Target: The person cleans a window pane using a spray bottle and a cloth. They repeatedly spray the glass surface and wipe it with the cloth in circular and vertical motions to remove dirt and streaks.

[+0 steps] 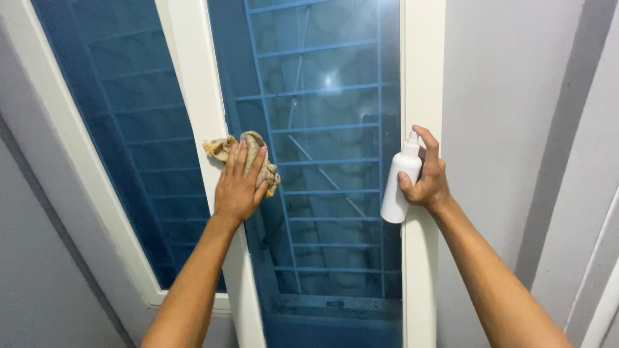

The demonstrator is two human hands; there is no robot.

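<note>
My left hand (238, 187) lies flat on a crumpled beige cloth (255, 147), pressing it against the white middle frame post (193, 90) and the edge of the tinted glass pane (329, 167). My right hand (427, 175) grips a white spray bottle (398, 183) upright beside the right frame post (420, 77). My index finger rests on top of its nozzle, which faces the glass.
A second tinted pane (122, 142) sits to the left in a white frame. Blue metal bars (322, 48) show behind the glass. Grey walls (509, 129) flank the window on both sides.
</note>
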